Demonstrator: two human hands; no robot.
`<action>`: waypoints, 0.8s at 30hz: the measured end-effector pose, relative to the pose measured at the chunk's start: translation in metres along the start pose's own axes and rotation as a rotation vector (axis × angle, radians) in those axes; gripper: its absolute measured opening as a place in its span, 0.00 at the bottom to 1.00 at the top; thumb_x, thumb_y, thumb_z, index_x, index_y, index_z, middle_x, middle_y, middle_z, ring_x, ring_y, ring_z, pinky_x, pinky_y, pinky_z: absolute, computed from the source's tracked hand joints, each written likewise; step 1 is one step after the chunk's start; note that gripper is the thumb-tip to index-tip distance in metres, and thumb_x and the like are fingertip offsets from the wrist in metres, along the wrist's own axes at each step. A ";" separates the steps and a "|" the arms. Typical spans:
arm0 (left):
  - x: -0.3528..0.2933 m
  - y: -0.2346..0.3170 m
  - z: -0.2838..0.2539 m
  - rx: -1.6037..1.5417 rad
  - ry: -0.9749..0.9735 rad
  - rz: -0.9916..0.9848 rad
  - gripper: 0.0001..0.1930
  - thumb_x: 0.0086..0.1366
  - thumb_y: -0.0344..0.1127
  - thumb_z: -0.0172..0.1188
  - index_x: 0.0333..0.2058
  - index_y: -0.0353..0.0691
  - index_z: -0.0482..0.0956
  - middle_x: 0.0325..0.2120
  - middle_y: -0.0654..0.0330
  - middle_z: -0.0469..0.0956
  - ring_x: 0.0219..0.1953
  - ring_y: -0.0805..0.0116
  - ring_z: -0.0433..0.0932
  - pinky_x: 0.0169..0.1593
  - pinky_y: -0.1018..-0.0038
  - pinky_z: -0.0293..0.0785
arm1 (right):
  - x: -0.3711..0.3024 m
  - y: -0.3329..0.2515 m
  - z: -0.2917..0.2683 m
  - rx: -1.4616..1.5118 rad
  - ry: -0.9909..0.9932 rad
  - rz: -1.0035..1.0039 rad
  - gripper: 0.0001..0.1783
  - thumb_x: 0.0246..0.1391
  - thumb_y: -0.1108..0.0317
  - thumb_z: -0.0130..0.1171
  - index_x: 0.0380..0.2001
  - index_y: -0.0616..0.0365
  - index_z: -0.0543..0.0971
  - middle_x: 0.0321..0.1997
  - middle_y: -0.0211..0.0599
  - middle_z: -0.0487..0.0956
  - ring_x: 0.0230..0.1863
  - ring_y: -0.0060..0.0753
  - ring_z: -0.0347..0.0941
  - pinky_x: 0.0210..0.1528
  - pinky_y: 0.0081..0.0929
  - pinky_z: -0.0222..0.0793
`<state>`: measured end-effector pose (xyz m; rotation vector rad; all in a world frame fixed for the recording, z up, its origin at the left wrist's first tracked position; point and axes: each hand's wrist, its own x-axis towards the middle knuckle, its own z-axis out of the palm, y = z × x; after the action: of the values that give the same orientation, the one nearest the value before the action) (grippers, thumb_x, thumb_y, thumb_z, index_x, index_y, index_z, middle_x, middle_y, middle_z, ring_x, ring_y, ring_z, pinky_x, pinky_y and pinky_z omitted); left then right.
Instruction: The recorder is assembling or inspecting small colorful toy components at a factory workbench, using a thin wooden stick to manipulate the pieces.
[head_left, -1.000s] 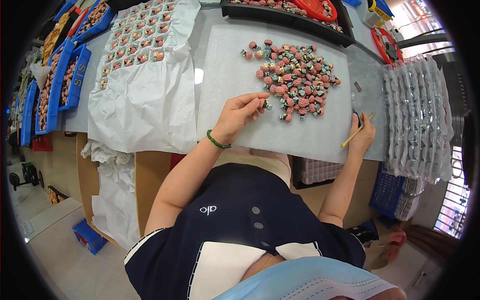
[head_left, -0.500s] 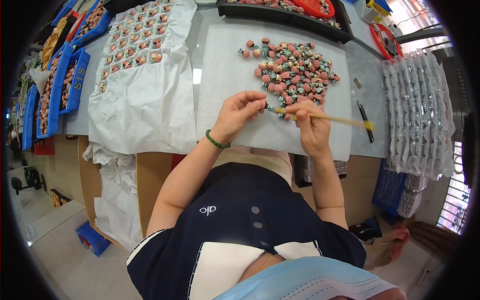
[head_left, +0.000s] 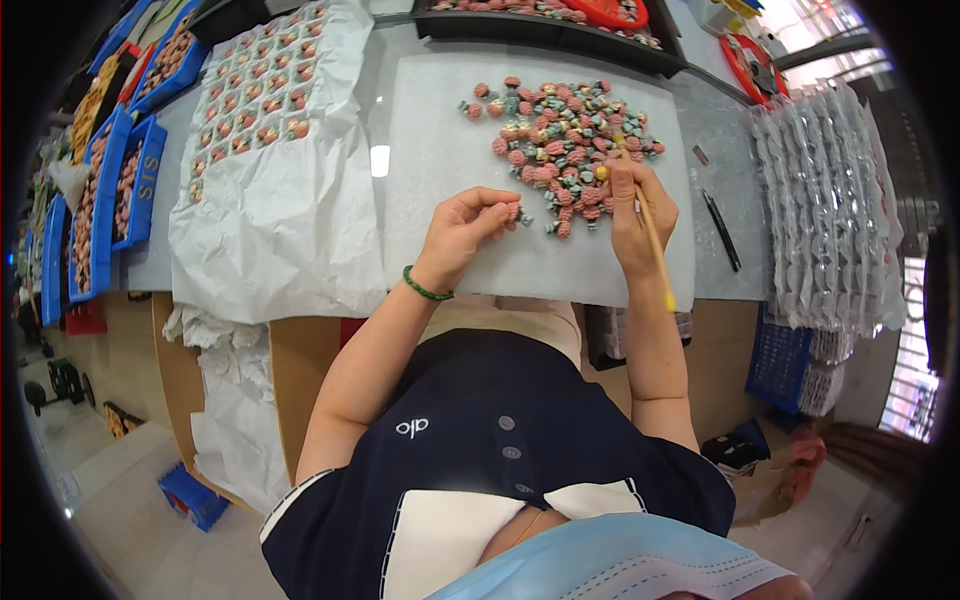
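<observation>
My left hand (head_left: 455,238) is closed in a pinch on a small figurine (head_left: 525,217) with a pink textured head and a grey-green body. Most of its head is behind my fingers. My right hand (head_left: 642,225) grips a thin brush (head_left: 661,268) with a pale yellow handle. The brush points away from me, its tip at the right side of a heap of similar figurines (head_left: 556,149). The figurines lie jumbled on a white foam sheet (head_left: 432,130). My right fingertips are close above the heap, and I cannot tell whether they touch it.
At left, white paper (head_left: 270,220) partly covers a tray of figurines (head_left: 262,85). Blue bins (head_left: 137,185) hold more. A black tray (head_left: 550,28) with a red round dish (head_left: 620,10) lies at the back. A black pen (head_left: 721,230) and stacked clear plastic trays (head_left: 825,205) are at right.
My right hand has moved away from the left-hand figurine, up and right to the heap, and the brush has swung to point away from me. My left hand keeps its figurine.
</observation>
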<state>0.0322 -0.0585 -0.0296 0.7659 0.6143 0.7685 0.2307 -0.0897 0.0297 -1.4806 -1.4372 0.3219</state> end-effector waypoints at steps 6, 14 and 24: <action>0.020 -0.011 0.050 -0.123 0.084 -0.013 0.12 0.61 0.29 0.50 0.42 0.30 0.71 0.30 0.63 0.72 0.29 0.78 0.69 0.32 0.84 0.64 | 0.036 0.086 -0.111 0.050 0.240 0.227 0.08 0.53 0.69 0.51 0.32 0.64 0.74 0.25 0.33 0.76 0.28 0.21 0.71 0.28 0.17 0.66; 0.027 -0.017 0.093 -0.074 0.052 -0.014 0.14 0.59 0.27 0.51 0.44 0.30 0.70 0.34 0.61 0.74 0.32 0.77 0.71 0.34 0.84 0.65 | 0.081 0.154 -0.224 -0.504 0.200 0.271 0.12 0.38 0.77 0.61 0.32 0.60 0.77 0.28 0.37 0.78 0.29 0.24 0.74 0.34 0.19 0.68; 0.013 -0.004 0.081 -0.058 0.077 -0.011 0.15 0.58 0.27 0.52 0.45 0.31 0.69 0.35 0.62 0.73 0.33 0.77 0.70 0.34 0.84 0.64 | 0.089 0.173 -0.194 -0.570 0.007 0.257 0.13 0.34 0.77 0.63 0.29 0.60 0.77 0.26 0.39 0.78 0.29 0.31 0.76 0.34 0.23 0.70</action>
<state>0.0997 -0.0805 0.0112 0.6818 0.6618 0.8053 0.5039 -0.0645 0.0237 -2.1318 -1.3978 0.0570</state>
